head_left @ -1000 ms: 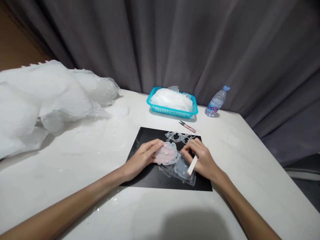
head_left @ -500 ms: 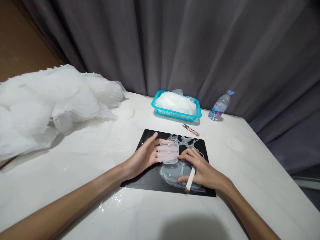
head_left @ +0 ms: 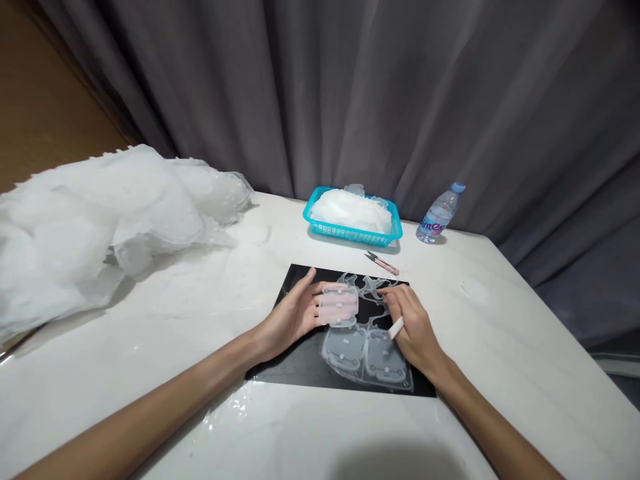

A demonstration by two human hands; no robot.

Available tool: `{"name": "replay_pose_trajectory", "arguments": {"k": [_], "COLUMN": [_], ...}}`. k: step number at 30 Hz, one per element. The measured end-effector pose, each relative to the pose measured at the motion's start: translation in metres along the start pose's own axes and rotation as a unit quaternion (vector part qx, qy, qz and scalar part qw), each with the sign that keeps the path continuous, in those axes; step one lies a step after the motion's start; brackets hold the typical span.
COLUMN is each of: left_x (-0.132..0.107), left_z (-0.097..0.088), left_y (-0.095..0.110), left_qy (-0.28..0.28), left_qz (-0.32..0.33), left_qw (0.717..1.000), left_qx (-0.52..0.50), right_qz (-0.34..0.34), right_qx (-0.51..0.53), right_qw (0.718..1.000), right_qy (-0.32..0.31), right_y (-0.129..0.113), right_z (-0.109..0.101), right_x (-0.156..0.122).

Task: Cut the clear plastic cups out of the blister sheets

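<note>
Left hand (head_left: pixel 296 313): grip unclenched, translucent rounded plastic piece (head_left: pixel 339 307) lying separate across it!
Right hand (head_left: pixel 413 325): grip pinching short white flat stick (head_left: pixel 396 328).
Black rectangular mat (head_left: pixel 287 363): two similar pieces (head_left: pixel 345 350), seemingly not yet freed from clear film (head_left: pixel 353 378).

The bottle (head_left: pixel 441 213) bears purple lettering (head_left: pixel 432 227), only partly legible.

Grey curtain (head_left: pixel 330 87) hangs behind white desk (head_left: pixel 500 333), brown surface (head_left: pixel 45 100) shows upper left, bulky white heap (head_left: pixel 135 213) sits desk-left, turquoise basket (head_left: pixel 350 234) with white contents (head_left: pixel 350 210) stands near back edge, snips (head_left: pixel 385 265) lie in front, blue-capped bottle (head_left: pixel 440 215) stands right.
</note>
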State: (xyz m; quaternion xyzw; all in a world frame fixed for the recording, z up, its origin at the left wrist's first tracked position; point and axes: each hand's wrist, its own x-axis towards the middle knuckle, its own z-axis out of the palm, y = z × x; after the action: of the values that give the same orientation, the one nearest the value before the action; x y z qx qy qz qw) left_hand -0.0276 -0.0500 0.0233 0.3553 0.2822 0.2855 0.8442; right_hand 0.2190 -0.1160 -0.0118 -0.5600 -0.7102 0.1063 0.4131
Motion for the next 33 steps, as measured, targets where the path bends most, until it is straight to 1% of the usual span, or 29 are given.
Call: {"name": "replay_pose_trajectory", "arguments": {"k": [2, 5, 7, 9, 10, 12, 14, 16, 17, 18, 19, 20, 21, 22, 24, 25, 26, 28, 29, 31, 33], "left_x": [0.002, 0.008, 0.015, 0.030, 0.041, 0.069, 0.102, 0.133, 0.144, 0.152, 0.156, 0.154, 0.146, 0.134, 0.098, 0.077, 0.056, 0.019, 0.005, -0.011, -0.015], "left_z": [0.001, -0.003, -0.011, -0.019, -0.022, -0.022, -0.013, 0.000, 0.007, 0.012, 0.016, 0.018, 0.018, 0.018, 0.013, 0.011, 0.008, 0.004, 0.003, 0.000, -0.002], "left_y": [-0.002, -0.005, -0.002, 0.011, 0.023, 0.055, 0.096, 0.135, 0.149, 0.159, 0.162, 0.160, 0.152, 0.139, 0.102, 0.082, 0.061, 0.026, 0.013, -0.003, -0.009], "left_qy": [0.015, 0.041, 0.069, 0.103, 0.118, 0.144, 0.161, 0.178, 0.189, 0.201, 0.211, 0.217, 0.215, 0.205, 0.162, 0.136, 0.096, -0.041, -0.091, -0.143, -0.155], "left_qz": [0.018, 0.058, 0.088, 0.129, 0.152, 0.201, 0.248, 0.287, 0.302, 0.316, 0.329, 0.341, 0.350, 0.355, 0.349, 0.339, 0.321, 0.250, 0.224, 0.212, 0.220], "left_qw": [0.999, 0.987, 0.964, 0.934, 0.922, 0.900, 0.876, 0.852, 0.839, 0.824, 0.808, 0.794, 0.782, 0.773, 0.764, 0.762, 0.761, 0.734, 0.713, 0.675, 0.651], "left_qx": [0.037, 0.145, 0.241, 0.316, 0.335, 0.358, 0.381, 0.400, 0.412, 0.426, 0.440, 0.454, 0.469, 0.485, 0.519, 0.534, 0.555, 0.631, 0.658, 0.692, 0.710], "right_qz": [0.055, 0.108, 0.139, 0.172, 0.181, 0.187, 0.186, 0.187, 0.187, 0.187, 0.186, 0.185, 0.183, 0.181, 0.180, 0.180, 0.182, 0.191, 0.198, 0.218, 0.239], "right_qx": [0.080, 0.207, 0.263, 0.268, 0.258, 0.235, 0.219, 0.213, 0.214, 0.215, 0.216, 0.215, 0.212, 0.207, 0.194, 0.190, 0.190, 0.209, 0.227, 0.276, 0.323], "right_qw": [0.993, 0.962, 0.941, 0.933, 0.934, 0.938, 0.941, 0.942, 0.942, 0.942, 0.942, 0.942, 0.943, 0.944, 0.946, 0.946, 0.945, 0.940, 0.933, 0.913, 0.888], "right_qy": [0.066, 0.143, 0.163, 0.166, 0.167, 0.174, 0.179, 0.181, 0.181, 0.180, 0.179, 0.179, 0.179, 0.182, 0.188, 0.191, 0.192, 0.192, 0.195, 0.209, 0.224], "right_y": [-0.001, -0.001, -0.001, 0.002, 0.005, 0.009, 0.014, 0.017, 0.017, 0.018, 0.018, 0.017, 0.017, 0.016, 0.015, 0.014, 0.014, 0.013, 0.014, 0.016, 0.020], "right_z": [0.001, 0.000, 0.000, 0.002, 0.004, 0.008, 0.011, 0.011, 0.011, 0.010, 0.009, 0.007, 0.006, 0.005, 0.003, 0.002, 0.000, -0.003, -0.005, -0.011, -0.019], "right_x": [0.000, 0.003, 0.005, 0.007, 0.008, 0.010, 0.011, 0.013, 0.013, 0.014, 0.014, 0.014, 0.014, 0.014, 0.015, 0.015, 0.015, 0.017, 0.018, 0.021, 0.025]}}
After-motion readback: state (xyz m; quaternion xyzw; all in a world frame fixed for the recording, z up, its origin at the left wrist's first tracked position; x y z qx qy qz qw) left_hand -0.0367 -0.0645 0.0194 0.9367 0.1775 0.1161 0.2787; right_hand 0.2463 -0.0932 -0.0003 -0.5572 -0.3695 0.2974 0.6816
